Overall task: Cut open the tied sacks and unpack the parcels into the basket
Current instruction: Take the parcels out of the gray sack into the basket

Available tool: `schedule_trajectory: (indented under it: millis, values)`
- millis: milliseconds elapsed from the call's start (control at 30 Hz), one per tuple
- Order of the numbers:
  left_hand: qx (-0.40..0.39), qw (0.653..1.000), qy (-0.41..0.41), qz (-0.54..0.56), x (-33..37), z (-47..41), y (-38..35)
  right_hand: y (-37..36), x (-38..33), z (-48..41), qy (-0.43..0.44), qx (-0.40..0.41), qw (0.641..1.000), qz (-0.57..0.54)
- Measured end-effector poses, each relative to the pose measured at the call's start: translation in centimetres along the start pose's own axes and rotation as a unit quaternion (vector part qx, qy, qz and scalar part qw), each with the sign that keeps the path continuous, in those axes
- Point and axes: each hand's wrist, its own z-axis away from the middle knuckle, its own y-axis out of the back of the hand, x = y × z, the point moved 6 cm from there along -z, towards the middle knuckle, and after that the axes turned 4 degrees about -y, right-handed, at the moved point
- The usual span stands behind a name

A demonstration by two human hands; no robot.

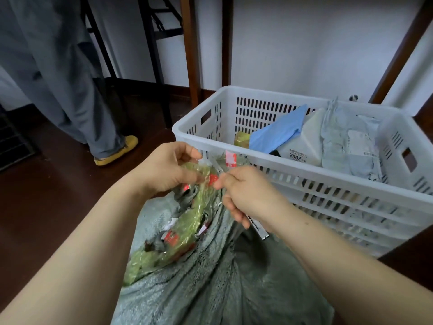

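Our left hand [168, 170] pinches the taped neck [187, 221] of the sack [210, 277]. Our right hand [248, 193], just right of that grip, is clamped on what looks like a cutter [259, 227], handle trailing under the wrist. The neck runs from both grips down toward us, so the right grip sits best to cut across it. The basket [269, 92] stands just beyond on the dark floor [58, 195], with parcels [346, 146] inside. Someone's legs [77, 102] stand well left.

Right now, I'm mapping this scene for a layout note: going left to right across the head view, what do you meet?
Yellow shoe → left hand → right hand → white parcel marked 2002 → grey parcel → basket's right wall.
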Motion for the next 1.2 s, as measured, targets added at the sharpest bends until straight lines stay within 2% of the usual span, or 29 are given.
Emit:
schedule_trajectory:
  millis: [133, 333, 500, 667, 833, 1033, 1133, 1200]
  values:
    - [0.032, 0.997, -0.062, -0.046, 1.5, 0.0, 0.6, 0.0, -0.8, -0.2, 0.035, 0.038, 0.989, 0.137]
    - [0.050, 0.990, -0.106, -0.080, 2.2, 0.3, 1.0, 0.5, -1.3, 0.0, 0.045, 0.072, 0.970, 0.229]
    - [0.048, 0.982, -0.132, -0.126, 2.6, 0.3, 1.3, 0.4, -2.1, 0.4, 0.038, 0.064, 0.966, 0.249]
    - [0.060, 0.978, -0.155, -0.124, 2.5, 0.4, 1.3, 0.4, -2.9, 0.7, 0.016, 0.044, 0.967, 0.251]
    - [0.087, 0.971, -0.181, -0.128, 3.2, 0.7, 0.3, 0.4, -3.1, 0.2, 0.005, 0.078, 0.960, 0.267]
    - [0.160, 0.972, -0.150, -0.083, 2.7, 0.4, 0.7, -0.3, -3.1, 0.7, 0.020, 0.095, 0.953, 0.286]
    - [0.154, 0.975, -0.146, -0.062, 3.3, 0.1, -0.1, 0.1, -3.1, 0.1, 0.013, 0.109, 0.958, 0.265]
    - [0.129, 0.984, -0.110, -0.057, 3.1, -0.4, -0.2, -0.1, -3.0, 0.0, 0.011, 0.097, 0.965, 0.244]
